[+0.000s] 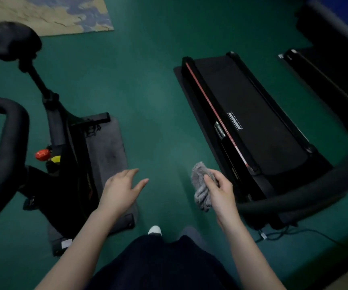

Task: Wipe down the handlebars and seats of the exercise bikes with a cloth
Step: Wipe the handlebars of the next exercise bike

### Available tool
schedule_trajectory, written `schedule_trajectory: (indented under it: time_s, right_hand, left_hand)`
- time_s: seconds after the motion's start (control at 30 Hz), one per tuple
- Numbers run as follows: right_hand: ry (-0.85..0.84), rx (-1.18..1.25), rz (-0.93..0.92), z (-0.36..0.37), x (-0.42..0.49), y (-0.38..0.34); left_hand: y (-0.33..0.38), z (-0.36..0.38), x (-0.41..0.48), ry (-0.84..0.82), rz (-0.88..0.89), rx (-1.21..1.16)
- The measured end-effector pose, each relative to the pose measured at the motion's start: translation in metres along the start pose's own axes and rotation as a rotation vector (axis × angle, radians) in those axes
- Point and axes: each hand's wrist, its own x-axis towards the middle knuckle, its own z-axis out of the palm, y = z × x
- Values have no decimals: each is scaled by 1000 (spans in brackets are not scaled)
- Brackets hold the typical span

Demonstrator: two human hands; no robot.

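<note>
Right hand (219,191): fingers (209,181) curled round a bunched grey cloth (201,191), thumb on top; the cloth hangs below the grip, touching nothing else. Left hand (120,189): fingers straight and spread, holding nothing, hovering above the edge of the dark mat (108,147) under the exercise bike (64,143).

Key relation: the bike lies wholly to the left of both hands. The cloth is in the far hand, and the empty left hand is between it and the machine.
- Handlebar (14,132): black padded loop at the left frame edge, near side, its visible run roughly vertical in view.
- Seat (10,40): further off, upper left, on a post slanting down-right to the frame. It is blurred.

Neither is touched. A treadmill (252,122) lies to the right, just beside the cloth hand, and is not a target.

Judgement: wiping has not begun on this bike; the cloth hand must cross leftward, handlebar first as the nearer part.
</note>
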Motion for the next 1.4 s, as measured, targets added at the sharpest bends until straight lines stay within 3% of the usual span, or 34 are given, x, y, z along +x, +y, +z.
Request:
schedule_trajectory:
  time_s: [0.33,0.8,1.0,1.4]
  right_hand:
    - [-310,-90,-31,59,117,-39]
    - [-654,-247,-165,102,324,-134]
    - [-785,-315,-144,144,352,-139]
    - [-1038,-330,-255,314,351,-170]
  left_hand:
    - [-18,-17,50,85,-278,-129]
    - [46,-43,169,280,-571,-225]
    - [40,-46,183,299,-688,-271]
    - [-59,-94,221,437,-840,-321]
